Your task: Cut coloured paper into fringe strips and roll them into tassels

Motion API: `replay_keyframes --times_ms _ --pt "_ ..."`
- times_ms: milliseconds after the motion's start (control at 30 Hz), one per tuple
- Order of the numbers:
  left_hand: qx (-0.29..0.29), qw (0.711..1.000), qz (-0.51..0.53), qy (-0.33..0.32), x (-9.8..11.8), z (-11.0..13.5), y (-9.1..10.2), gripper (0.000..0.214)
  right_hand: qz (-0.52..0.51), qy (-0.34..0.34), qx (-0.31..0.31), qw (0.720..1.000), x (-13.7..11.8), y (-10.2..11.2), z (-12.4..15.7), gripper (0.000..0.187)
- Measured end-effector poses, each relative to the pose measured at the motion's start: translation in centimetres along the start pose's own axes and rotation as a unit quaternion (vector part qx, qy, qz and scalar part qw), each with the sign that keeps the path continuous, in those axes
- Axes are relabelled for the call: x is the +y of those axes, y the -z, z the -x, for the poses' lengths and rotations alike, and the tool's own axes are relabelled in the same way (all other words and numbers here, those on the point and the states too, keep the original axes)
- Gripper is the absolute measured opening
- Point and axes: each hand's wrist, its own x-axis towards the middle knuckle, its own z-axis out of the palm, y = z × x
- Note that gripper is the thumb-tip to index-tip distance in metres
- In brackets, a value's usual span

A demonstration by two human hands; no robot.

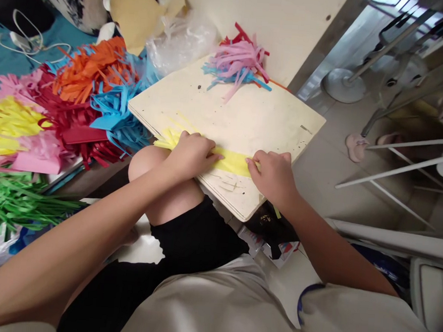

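paper (234, 163), yellow, lies across the board (255, 120), gripped by the left hand (192, 155) near its fringe (166, 139) and pinched by the right hand (274, 174), so even tension probably keeps it smooth.

Honestly can't read a single word from my end. I can make out some whitish marks on a dark blue item (376, 265) out to the right of the right hand (274, 172), but they're too blurry to spell out, and the scrawl on the board (262, 123), just below and between both hands, doesn't resolve into letters for me either.
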Motion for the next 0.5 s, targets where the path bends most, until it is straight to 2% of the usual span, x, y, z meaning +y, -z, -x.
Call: replay_keyframes --times_ms 500 --pt "-0.011 1.0 0.003 0.027 0.41 -0.27 0.26 0.043 0.048 -0.008 -0.039 0.998 -0.4 0.57 -0.63 0.03"
